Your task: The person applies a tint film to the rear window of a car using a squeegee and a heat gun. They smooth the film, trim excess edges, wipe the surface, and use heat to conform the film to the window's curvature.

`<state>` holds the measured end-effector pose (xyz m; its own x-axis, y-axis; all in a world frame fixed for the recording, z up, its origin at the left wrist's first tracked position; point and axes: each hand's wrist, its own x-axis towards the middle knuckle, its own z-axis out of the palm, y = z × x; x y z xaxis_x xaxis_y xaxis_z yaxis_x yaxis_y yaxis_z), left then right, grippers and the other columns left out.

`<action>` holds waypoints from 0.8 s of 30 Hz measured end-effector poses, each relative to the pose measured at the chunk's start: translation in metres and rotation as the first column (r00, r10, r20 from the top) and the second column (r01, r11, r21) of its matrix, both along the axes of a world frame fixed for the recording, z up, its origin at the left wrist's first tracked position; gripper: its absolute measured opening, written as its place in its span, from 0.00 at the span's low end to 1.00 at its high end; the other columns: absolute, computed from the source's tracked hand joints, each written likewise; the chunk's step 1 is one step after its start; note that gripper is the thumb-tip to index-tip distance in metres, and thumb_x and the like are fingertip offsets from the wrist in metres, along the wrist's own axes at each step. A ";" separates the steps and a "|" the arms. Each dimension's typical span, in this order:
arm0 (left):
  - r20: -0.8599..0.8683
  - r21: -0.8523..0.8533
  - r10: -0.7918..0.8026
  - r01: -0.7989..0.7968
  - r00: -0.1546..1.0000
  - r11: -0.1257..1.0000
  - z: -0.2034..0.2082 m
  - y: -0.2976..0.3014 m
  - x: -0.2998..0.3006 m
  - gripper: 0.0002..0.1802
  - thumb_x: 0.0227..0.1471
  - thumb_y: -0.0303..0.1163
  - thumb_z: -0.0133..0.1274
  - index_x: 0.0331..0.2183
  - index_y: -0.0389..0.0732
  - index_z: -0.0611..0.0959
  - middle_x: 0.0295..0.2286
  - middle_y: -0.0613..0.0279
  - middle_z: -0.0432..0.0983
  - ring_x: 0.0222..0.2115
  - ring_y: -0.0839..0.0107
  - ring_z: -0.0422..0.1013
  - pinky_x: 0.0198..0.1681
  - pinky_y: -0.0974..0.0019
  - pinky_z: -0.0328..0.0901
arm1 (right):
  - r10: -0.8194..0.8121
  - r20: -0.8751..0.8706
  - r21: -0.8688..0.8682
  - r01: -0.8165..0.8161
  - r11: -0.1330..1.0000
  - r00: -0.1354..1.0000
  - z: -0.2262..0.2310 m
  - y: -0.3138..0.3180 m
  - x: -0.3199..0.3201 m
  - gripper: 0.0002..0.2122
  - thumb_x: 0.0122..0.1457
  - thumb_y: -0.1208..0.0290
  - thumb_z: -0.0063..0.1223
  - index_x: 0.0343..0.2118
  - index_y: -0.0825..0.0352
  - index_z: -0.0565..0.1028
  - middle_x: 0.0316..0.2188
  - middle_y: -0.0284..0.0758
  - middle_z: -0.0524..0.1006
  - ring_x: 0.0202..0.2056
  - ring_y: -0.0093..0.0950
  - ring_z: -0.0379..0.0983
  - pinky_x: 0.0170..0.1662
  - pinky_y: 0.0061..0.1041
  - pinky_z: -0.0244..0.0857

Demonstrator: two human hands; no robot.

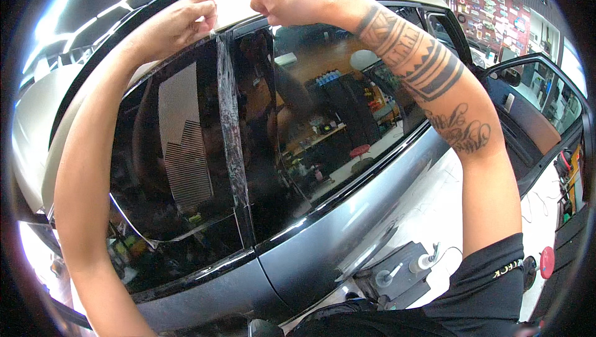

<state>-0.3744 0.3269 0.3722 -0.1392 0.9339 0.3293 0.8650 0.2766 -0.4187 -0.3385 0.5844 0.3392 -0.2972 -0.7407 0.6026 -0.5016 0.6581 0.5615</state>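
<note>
A car's side with dark windows fills the middle, and a narrow strip of clear, wrinkled film (228,101) runs down the black pillar between two door windows. My left hand (192,19) is raised to the roof edge, its fingers curled and pressed together right beside the strip's upper end. Whether the film is pinched in them is too small to make out. Just to its right, my right hand (273,5) is closed in a fist against the pale roof (236,2), above the top of the window frame. Its fingertips are turned away, so anything inside is hidden.
An open car door (540,113) stands at the right. Low on the right, a grey cart (403,272) carries bottles, near a red round stool seat (547,262). The blue-grey door panel (323,231) curves below the windows. A wall of tools (496,17) is behind.
</note>
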 end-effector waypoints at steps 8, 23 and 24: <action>-0.103 0.159 0.052 -0.036 0.993 0.987 -0.016 0.014 0.011 0.09 0.57 0.28 0.47 0.40 0.37 0.76 0.38 0.54 0.72 0.41 0.61 0.69 0.47 0.62 0.64 | 0.173 -0.197 -0.242 -0.219 0.945 0.965 -0.019 0.066 0.017 0.11 0.60 0.64 0.51 0.31 0.68 0.74 0.23 0.37 0.75 0.27 0.37 0.73 0.34 0.33 0.67; -0.471 0.126 0.017 0.048 0.882 0.991 -0.031 0.017 -0.009 0.06 0.51 0.27 0.53 0.30 0.35 0.74 0.32 0.52 0.71 0.39 0.55 0.67 0.45 0.57 0.64 | 0.860 -0.149 -0.947 0.178 -0.266 0.487 -0.075 -0.087 0.005 0.03 0.52 0.77 0.58 0.24 0.67 0.75 0.12 0.22 0.63 0.11 0.14 0.55 0.13 0.17 0.46; -0.484 0.142 0.026 0.049 0.875 0.989 -0.034 0.017 -0.007 0.06 0.51 0.27 0.53 0.30 0.35 0.74 0.33 0.53 0.72 0.40 0.56 0.68 0.45 0.58 0.65 | 0.845 -0.128 -0.952 0.174 -0.251 0.520 -0.076 -0.093 0.002 0.06 0.51 0.76 0.59 0.20 0.66 0.74 0.11 0.22 0.63 0.11 0.15 0.56 0.13 0.18 0.46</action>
